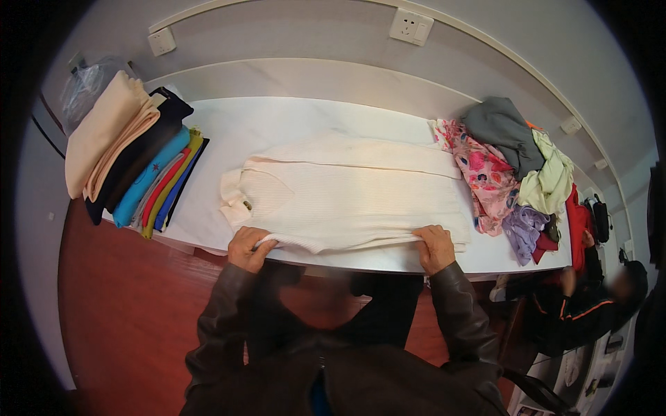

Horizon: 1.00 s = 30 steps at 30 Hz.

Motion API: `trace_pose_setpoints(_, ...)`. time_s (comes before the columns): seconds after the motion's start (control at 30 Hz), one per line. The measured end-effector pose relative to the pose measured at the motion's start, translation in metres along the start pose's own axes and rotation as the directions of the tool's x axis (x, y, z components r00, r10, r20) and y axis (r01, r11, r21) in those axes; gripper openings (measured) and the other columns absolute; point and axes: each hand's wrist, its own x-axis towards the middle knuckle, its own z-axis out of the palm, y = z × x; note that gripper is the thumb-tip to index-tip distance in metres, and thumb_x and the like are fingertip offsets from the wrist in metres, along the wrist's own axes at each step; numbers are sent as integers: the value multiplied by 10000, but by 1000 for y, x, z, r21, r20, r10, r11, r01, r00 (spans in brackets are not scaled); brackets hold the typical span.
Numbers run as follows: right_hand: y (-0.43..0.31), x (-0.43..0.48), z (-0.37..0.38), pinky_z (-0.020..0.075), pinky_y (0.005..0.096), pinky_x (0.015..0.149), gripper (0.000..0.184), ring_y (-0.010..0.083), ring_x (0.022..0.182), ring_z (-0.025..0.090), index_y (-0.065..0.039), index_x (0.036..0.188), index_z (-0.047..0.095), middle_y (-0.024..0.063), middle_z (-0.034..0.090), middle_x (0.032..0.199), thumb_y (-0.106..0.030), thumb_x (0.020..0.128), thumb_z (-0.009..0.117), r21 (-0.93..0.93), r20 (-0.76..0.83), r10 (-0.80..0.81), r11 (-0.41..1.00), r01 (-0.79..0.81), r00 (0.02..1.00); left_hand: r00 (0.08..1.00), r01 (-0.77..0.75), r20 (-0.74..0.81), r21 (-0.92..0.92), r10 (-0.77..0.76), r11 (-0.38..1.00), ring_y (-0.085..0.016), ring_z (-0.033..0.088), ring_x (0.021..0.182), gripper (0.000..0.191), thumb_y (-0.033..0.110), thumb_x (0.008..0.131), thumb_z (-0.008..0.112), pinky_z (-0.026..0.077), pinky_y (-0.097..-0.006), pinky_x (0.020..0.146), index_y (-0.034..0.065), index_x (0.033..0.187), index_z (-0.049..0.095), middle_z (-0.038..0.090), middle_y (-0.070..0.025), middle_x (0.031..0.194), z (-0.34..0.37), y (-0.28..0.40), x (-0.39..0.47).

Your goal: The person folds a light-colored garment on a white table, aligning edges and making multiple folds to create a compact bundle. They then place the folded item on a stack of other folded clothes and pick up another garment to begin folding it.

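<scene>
A cream ribbed-knit sweater (354, 192) lies flat on the white marble-patterned table (291, 112), its collar end toward the left. One sleeve is folded along the far side of the body, running to the right. My left hand (250, 248) pinches the near edge of the sweater close to the collar end. Farther right, my right hand (436, 248) grips the same near edge by the hem end. Between both hands that edge is slightly gathered and raised at the table's front. A small dark label shows at the collar.
A stack of folded clothes (151, 171) stands at the table's left end, beside a clear plastic bag (88, 88). Loose garments are heaped on the right, including a pink floral one (484, 177) and a grey one (499, 130). Another person (577, 312) sits at far right near red fabric (576, 229).
</scene>
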Motion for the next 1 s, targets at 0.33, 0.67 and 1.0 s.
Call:
trace_pose_setpoints(0.33, 2, 13, -1, 427, 411, 776, 282, 316, 893, 560, -89, 1005, 657, 94, 616, 909, -5, 736, 649, 1, 106, 12, 1000, -13, 994, 1000, 3, -18, -10, -3, 1000, -271, 583, 750, 120, 162, 824, 738, 459, -362, 668, 49, 832, 698, 652, -82, 782, 2, -4, 6)
trace_pose_setpoints(0.67, 5, 11, 2, 446, 413, 779, 296, 320, 890, 558, -103, 985, 668, 92, 610, 904, -6, 705, 664, 9, 104, 26, 1000, -27, 994, 999, 50, -14, -58, -51, 997, -267, 598, 773, 132, 150, 824, 743, 471, -362, 687, 28, 836, 694, 654, -97, 787, 1, -3, 7)
trace_pose_setpoints(1.0, 1, 6, 8, 434, 418, 794, 305, 328, 917, 547, -82, 974, 667, 99, 598, 930, 11, 684, 650, -31, 83, 92, 996, -89, 992, 997, 47, -56, -23, -48, 999, -268, 594, 752, 122, 143, 818, 743, 469, -363, 672, 34, 830, 690, 648, -95, 780, 4, -3, 4)
